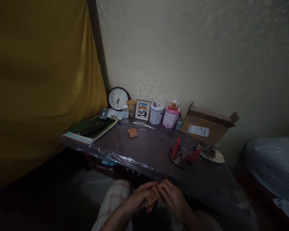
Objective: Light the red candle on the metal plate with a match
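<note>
Over my lap, just off the table's near edge, my left hand [136,199] is closed round a small brown card [153,196] with faint dark markings. My right hand [173,198] pinches the card's right edge, its fingers curled. Some fingertips are hidden behind the card. Farther back on the table lies a small overlapping group of similar brown cards [132,132].
A plastic-covered table [146,146] spans the middle. Along its back stand a wall clock [118,98], a panda picture frame [143,110], two tubs [156,113] and an opened cardboard box [203,125]. Red candles [175,148] stand on a plate at right; books [90,129] lie left.
</note>
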{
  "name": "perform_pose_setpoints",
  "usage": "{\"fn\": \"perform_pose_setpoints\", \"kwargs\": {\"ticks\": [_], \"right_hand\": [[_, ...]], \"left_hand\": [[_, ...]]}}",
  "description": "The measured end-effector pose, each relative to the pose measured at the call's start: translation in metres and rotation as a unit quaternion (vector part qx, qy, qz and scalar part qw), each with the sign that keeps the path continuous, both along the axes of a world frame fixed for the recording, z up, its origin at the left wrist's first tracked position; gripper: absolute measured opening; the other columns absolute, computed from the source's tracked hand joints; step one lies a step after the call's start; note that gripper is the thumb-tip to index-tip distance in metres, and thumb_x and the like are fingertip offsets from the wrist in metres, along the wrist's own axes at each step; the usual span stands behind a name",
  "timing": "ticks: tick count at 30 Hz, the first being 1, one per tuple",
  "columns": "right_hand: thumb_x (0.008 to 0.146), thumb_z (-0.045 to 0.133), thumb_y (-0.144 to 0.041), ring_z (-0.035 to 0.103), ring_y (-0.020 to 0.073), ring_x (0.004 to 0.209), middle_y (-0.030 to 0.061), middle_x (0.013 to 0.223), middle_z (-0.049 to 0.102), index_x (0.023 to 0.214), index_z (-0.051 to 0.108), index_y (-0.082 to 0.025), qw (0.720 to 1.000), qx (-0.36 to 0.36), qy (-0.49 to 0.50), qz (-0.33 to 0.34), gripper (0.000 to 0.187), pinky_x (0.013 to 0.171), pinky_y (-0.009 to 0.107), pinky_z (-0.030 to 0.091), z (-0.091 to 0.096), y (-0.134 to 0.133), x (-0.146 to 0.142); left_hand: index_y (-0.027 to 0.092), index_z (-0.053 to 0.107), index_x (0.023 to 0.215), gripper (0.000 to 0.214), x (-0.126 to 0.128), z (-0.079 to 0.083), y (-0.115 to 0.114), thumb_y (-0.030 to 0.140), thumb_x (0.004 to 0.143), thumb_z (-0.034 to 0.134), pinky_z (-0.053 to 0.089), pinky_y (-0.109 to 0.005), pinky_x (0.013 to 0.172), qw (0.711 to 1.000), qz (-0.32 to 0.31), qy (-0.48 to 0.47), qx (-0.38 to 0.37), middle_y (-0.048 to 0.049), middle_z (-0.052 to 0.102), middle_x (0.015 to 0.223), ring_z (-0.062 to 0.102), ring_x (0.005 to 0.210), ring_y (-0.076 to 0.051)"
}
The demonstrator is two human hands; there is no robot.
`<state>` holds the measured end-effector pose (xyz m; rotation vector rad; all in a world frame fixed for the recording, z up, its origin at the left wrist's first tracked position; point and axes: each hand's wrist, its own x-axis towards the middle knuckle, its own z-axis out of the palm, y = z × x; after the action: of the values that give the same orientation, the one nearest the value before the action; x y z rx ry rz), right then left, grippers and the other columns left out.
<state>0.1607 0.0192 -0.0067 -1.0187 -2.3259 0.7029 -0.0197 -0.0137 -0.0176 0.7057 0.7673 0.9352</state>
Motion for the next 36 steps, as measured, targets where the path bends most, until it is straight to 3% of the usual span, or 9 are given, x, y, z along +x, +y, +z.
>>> {"fn": "perform_pose_setpoints", "kwargs": {"ticks": [5, 9, 13, 21, 36], "right_hand": [[0.098, 0.035, -0.023, 0.059, 0.0139, 0.074, 0.0008, 0.082, 0.057, 0.082, 0.056, -0.022, 1.000, 0.001, 0.001, -0.006, 0.026, 0.070, 0.024, 0.045, 0.000, 0.000, 0.003], [0.097, 0.034, -0.023, 0.058, 0.0138, 0.073, 0.0006, 0.080, 0.057, 0.079, 0.055, -0.022, 1.000, 0.001, 0.000, -0.005, 0.027, 0.068, 0.024, 0.044, 0.003, 0.000, 0.005], [0.098, 0.033, -0.024, 0.058, 0.0139, 0.073, 0.0012, 0.081, 0.057, 0.081, 0.054, -0.022, 1.000, -0.018, 0.017, 0.001, 0.027, 0.069, 0.024, 0.045, 0.006, -0.001, 0.006], [0.098, 0.034, -0.025, 0.058, 0.0146, 0.073, 0.0014, 0.080, 0.057, 0.080, 0.054, -0.022, 1.000, -0.018, 0.016, 0.004, 0.027, 0.068, 0.025, 0.044, 0.002, 0.001, 0.010], [0.097, 0.033, -0.020, 0.057, 0.0139, 0.076, 0.0006, 0.083, 0.055, 0.083, 0.051, -0.022, 0.999, -0.034, 0.017, 0.003, 0.024, 0.071, 0.024, 0.042, 0.003, 0.000, 0.008]], "left_hand": [[0.024, 0.059, 0.119, 0.052, -0.004, 0.002, -0.002, 0.023, 0.068, 0.068, 0.047, -0.031, 0.065, 0.999, 0.012, -0.028, 0.012, -0.0047, 0.066, 0.099, 0.067, 0.072, -0.018], [0.019, 0.066, 0.109, 0.044, -0.005, 0.010, -0.004, 0.019, 0.065, 0.069, 0.046, -0.034, 0.073, 0.998, -0.005, -0.054, 0.016, -0.0080, 0.069, 0.097, 0.067, 0.082, -0.022], [0.018, 0.066, 0.109, 0.050, -0.006, 0.014, -0.005, 0.009, 0.060, 0.064, 0.044, -0.035, 0.078, 0.997, -0.019, -0.074, 0.014, -0.0076, 0.072, 0.094, 0.067, 0.083, -0.021], [0.019, 0.066, 0.112, 0.067, -0.008, 0.004, -0.003, 0.002, 0.048, 0.054, 0.045, -0.034, 0.078, 0.994, -0.043, -0.091, 0.034, -0.0059, 0.073, 0.096, 0.065, 0.091, -0.023], [0.018, 0.065, 0.106, 0.054, -0.006, 0.005, -0.003, 0.007, 0.053, 0.062, 0.043, -0.032, 0.073, 0.994, -0.035, -0.066, 0.076, -0.0054, 0.073, 0.090, 0.064, 0.086, -0.023]]}}
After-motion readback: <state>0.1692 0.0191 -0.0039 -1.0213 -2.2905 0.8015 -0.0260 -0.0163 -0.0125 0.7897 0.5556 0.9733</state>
